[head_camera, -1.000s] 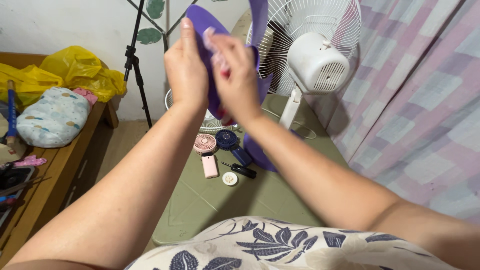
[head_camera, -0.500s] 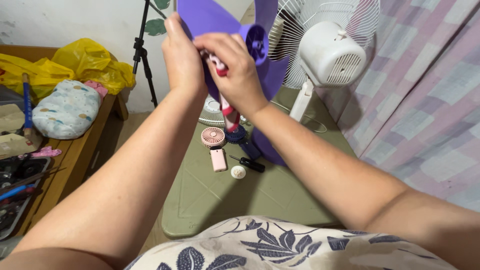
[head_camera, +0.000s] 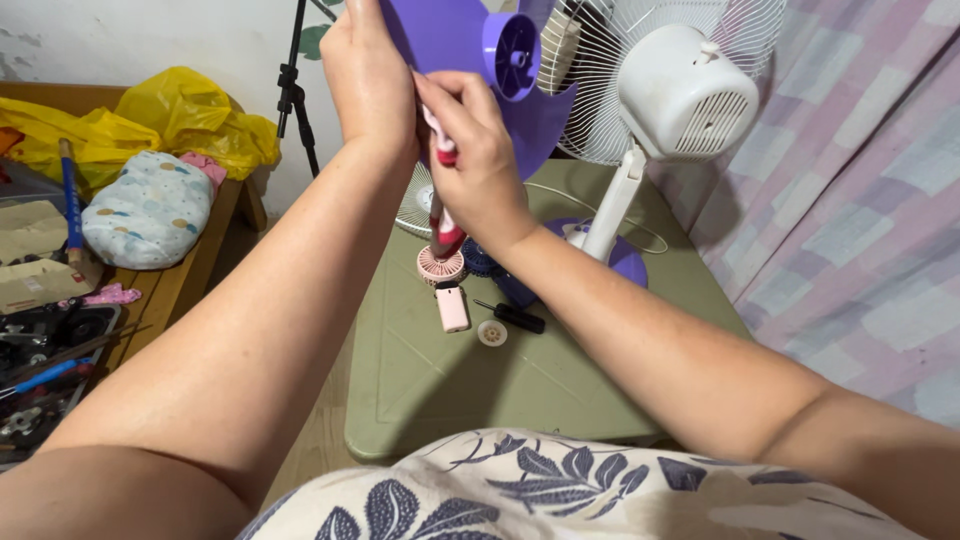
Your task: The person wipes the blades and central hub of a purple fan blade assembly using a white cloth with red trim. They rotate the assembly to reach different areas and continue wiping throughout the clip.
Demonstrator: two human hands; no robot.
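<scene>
I hold a purple fan blade (head_camera: 470, 50) up in front of me, its round hub facing me. My left hand (head_camera: 365, 80) grips the blade's left wing from behind. My right hand (head_camera: 475, 165) is closed around a red and white cloth (head_camera: 443, 215) that hangs down below my fist and presses against the blade. Behind the blade stands a white pedestal fan (head_camera: 680, 90) with its wire guard and a purple base (head_camera: 625, 260).
On the green table (head_camera: 440, 390) lie a pink hand fan (head_camera: 447, 285), a dark blue hand fan (head_camera: 490, 265), a black screwdriver (head_camera: 512, 316) and a small white cap (head_camera: 491, 333). A wooden bench at left holds yellow bags (head_camera: 190, 115), a patterned pillow (head_camera: 150, 205) and tools (head_camera: 45, 350). A checked curtain hangs on the right.
The blade has turned so its hub now faces me, and my right hand has slid the cloth down along the blade. The view shifted slightly left.
</scene>
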